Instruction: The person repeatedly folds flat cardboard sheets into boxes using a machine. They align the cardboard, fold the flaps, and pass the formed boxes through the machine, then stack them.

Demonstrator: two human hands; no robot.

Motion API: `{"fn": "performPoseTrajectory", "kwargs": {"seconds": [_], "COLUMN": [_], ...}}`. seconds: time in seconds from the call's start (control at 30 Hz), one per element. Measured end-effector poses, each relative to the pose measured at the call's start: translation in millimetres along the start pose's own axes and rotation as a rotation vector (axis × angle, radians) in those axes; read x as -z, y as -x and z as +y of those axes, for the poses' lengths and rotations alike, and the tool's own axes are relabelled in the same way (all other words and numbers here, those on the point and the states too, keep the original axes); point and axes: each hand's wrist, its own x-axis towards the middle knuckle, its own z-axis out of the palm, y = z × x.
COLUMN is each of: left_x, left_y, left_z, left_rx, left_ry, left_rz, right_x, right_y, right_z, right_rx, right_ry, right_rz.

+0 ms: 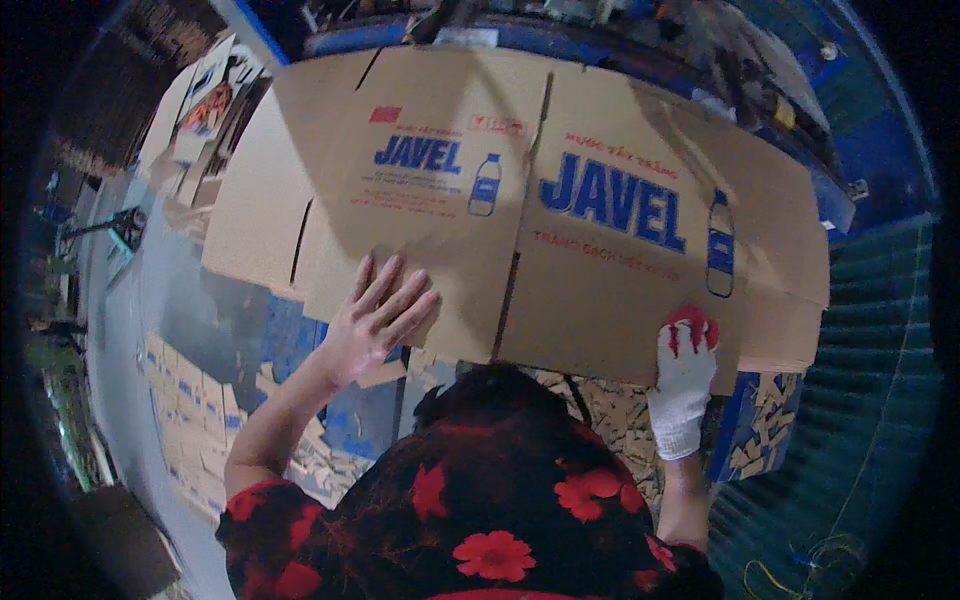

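Note:
A wide, flat brown cardboard sheet (440, 240), printed in blue and red with bottle pictures and cut with slots, lies before me. My left hand (375, 320) is bare and rests on its near left part, fingers spread, holding nothing. On the near right edge is my right hand (685, 375) in a white glove with red at the fingertips. Its fingers lie against the board, close together, and nothing shows in its grasp. The undersides of both hands are hidden.
Cardboard scraps (625, 420) lie below the near edge, beside a blue surface (735, 425). Blue machinery (560, 40) stands along the far side. More printed cardboard (190, 420) lies at lower left. Dark green ridged sheeting (870, 370) is at right, with a yellow cord (770, 575) below.

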Motion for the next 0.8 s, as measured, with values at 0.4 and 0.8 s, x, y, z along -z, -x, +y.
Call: {"fn": "performPoseTrajectory", "kwargs": {"seconds": [0.4,0.8], "left_x": [-28.9,-90.7], "left_y": [-101.2,-265.2], "left_z": [-42.4,-151.5], "left_rx": [0.081,0.154], "left_ry": [0.04,-0.057], "left_rz": [0.276,0.103], "right_x": [-5.7,-34.3], "right_y": [-96.0,-302.6], "right_z": [57.0,138.9], "right_rx": [-0.014,0.121], "right_ry": [-0.073,0.023], "right_rz": [0.215,0.355]}}
